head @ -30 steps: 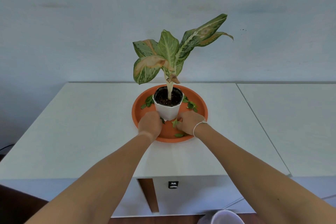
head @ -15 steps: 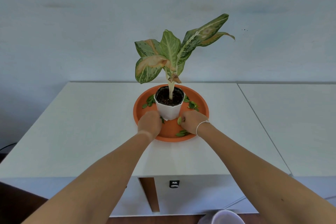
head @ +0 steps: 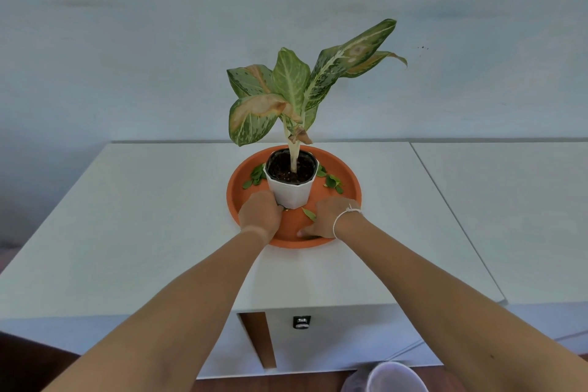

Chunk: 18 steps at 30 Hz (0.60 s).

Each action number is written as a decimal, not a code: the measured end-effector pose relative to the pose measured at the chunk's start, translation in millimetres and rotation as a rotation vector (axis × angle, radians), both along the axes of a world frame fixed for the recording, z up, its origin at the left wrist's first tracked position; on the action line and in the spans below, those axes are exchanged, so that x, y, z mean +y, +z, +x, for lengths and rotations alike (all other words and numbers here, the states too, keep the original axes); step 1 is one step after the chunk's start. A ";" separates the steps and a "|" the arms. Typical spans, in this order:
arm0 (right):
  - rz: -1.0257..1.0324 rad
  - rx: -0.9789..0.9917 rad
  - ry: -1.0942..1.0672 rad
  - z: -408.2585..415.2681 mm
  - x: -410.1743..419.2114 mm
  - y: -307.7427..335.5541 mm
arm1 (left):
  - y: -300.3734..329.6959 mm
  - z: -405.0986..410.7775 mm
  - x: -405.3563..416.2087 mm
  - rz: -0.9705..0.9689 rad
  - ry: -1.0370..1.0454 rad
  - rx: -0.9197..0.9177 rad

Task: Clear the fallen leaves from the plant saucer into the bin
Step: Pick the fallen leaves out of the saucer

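An orange plant saucer point(head: 351, 183) sits on a white table point(head: 143, 232), with a white pot point(head: 291, 193) and its leafy plant point(head: 288, 86) in the middle. Small green fallen leaves lie in the saucer left of the pot point(head: 254, 178) and right of it point(head: 332, 183). My left hand point(head: 260, 213) is curled in the saucer against the pot's base, its fingertips hidden. My right hand point(head: 327, 216) rests on the saucer's near side with a green leaf point(head: 309, 214) pinched at its fingers and the thumb pressed down.
A pale round bin point(head: 396, 377) stands on the floor below the table's front edge, at the bottom right. A second white tabletop point(head: 509, 216) adjoins on the right. A plain wall stands behind the table.
My right hand has slid a little toward me across the saucer, covering the leaves at the front, with a leaf still at its fingers. My left hand has barely moved.
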State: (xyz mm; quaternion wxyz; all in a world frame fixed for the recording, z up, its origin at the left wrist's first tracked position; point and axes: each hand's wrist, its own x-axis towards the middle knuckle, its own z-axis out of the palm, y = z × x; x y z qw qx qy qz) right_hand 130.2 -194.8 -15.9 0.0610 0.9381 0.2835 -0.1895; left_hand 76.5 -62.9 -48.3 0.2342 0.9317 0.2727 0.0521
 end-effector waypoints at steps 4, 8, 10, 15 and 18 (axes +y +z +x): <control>-0.035 0.024 0.074 0.3 3.7 -1.2 | -0.4 -0.4 0.0 0.032 0.014 -0.006; 0.036 0.046 0.065 0.5 11.8 -8.4 | 1.6 -0.5 0.1 0.046 -0.004 0.005; 0.098 0.037 0.043 0.6 12.6 -11.0 | 2.7 -1.7 1.2 0.041 -0.019 0.007; 0.045 0.044 0.117 -0.7 8.2 -11.1 | 7.6 -6.2 3.1 -0.006 -0.048 0.029; 0.089 0.065 0.113 3.6 6.0 -8.9 | 10.5 -8.0 3.4 -0.038 -0.072 0.045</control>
